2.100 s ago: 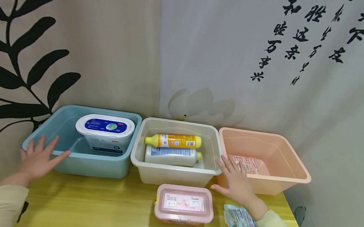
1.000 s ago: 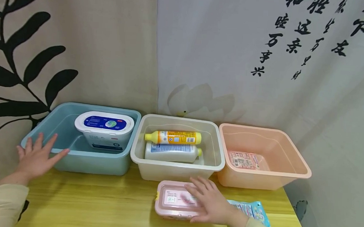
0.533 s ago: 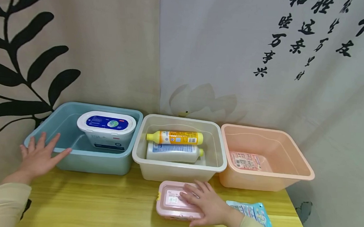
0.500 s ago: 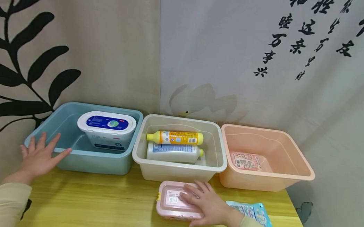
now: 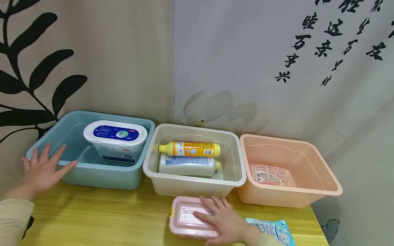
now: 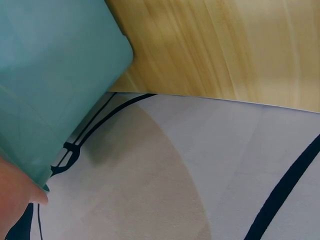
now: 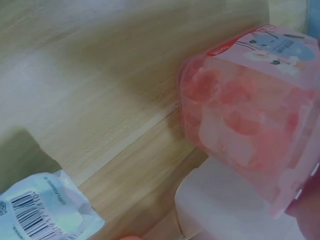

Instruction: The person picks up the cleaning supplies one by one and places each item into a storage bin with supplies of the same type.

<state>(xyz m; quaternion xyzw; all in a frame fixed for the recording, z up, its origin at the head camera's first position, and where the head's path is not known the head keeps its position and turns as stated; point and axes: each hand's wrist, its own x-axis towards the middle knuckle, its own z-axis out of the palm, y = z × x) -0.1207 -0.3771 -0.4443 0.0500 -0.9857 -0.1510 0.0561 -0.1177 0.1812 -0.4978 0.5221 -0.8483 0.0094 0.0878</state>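
My right hand [image 5: 223, 222] rests on the right end of a pink lidded plastic box [image 5: 189, 217], fingers spread across the lid and thumb by its front corner. Through the box's clear side, pink and red contents [image 7: 235, 120] show in the right wrist view. Over at the left, my left hand [image 5: 43, 172] lies against the front left rim of a blue bin [image 5: 103, 177] with its fingers spread. A white tub with a blue label [image 5: 114, 140] sits inside that bin. Just beyond the right wrist lies a light blue packet [image 5: 275, 231], partly covered by the forearm.
A cream bin [image 5: 193, 188] in the middle holds a yellow bottle [image 5: 190, 149] and a white bottle [image 5: 187, 166]. Right of it, a peach bin [image 5: 287, 198] contains a flat pink packet [image 5: 266, 175]. A curtain [image 5: 126, 58] hangs behind the wooden table [image 5: 109, 223].
My right hand has left the near edge of the peach bin, moved down and left, and settled on the pink box. The left hand keeps its place at the blue bin.
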